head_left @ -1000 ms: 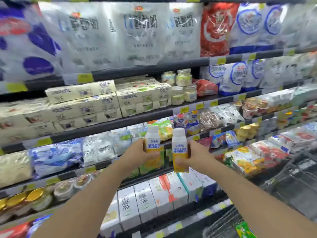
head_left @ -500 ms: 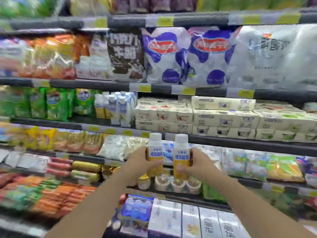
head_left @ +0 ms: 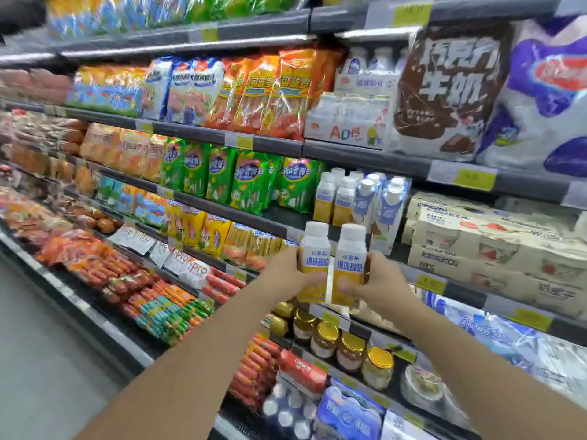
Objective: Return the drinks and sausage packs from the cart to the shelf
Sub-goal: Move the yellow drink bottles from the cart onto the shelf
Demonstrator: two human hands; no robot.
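Drinks: two small bottles, white cap, yellow-and-white label, held upright side by side, touching, in front of the shelf [head_left: 374,160]. Left hand [head_left: 284,276] wraps the left bottle [head_left: 314,258], fingers closed round its lower body, thumb across the front. Right hand [head_left: 379,281] clamps the right bottle [head_left: 349,262] the same way, thumb on the yellow part of the label. Both arms reach in from 6 o'clock, left forearm from 7, right from 5.

Matching bottles on the shelf [head_left: 333,198] stand at 12 o'clock from the held pair, just above and behind, on the middle tier. Blue-and-white cartons [head_left: 386,201] sit just beside them at their 3 o'clock. Cream boxes [head_left: 492,246] are stacked at 3 o'clock of the hands. Green sausage bags [head_left: 241,176] hang at 10 o'clock on the same tier; orange sausage bags [head_left: 270,87] one tier up at 11. Loose red sausages [head_left: 108,268] lie at 9 o'clock on the low tier. Gold-lidded jars [head_left: 349,347] stand at 6 o'clock, below the hands. Brown milk bag [head_left: 451,87] at 1 o'clock, top tier. Yellow price tags line the shelf edges. Left edge of the view is blurred. Cart cannot be seen.
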